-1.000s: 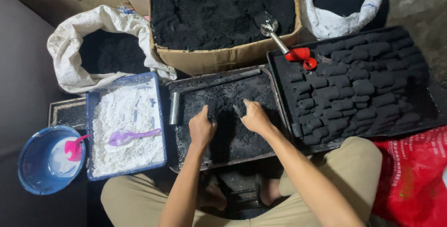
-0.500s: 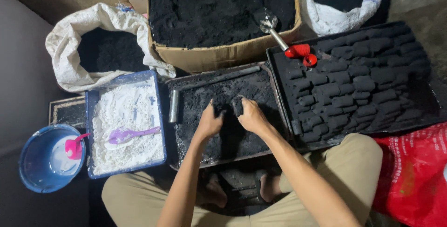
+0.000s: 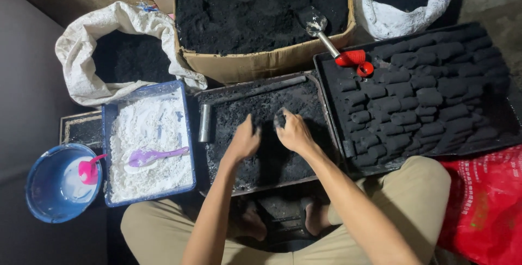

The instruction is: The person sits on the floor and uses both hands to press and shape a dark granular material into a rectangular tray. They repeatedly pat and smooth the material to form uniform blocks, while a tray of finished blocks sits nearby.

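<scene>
Concrete floor carries, left of centre, a shallow dark metal tray of black charcoal paste (image 3: 261, 161) with a grey metal pipe mould (image 3: 205, 123) upright-lengthwise at its left edge. Nearer that pipe, the left hand (image 3: 243, 141) curls loosely, seemingly holding nothing; just right, the right hand (image 3: 293, 131) pinches a small black lump (image 3: 280, 118) above the tray's middle.

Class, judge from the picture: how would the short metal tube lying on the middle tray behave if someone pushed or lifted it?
The metal tube looks round and lies on its side, so a sideways push would probably roll it. It appears rigid, unlikely to bend. Black powder coats the tray, so its surface may be dusty and a little slippery.
</scene>
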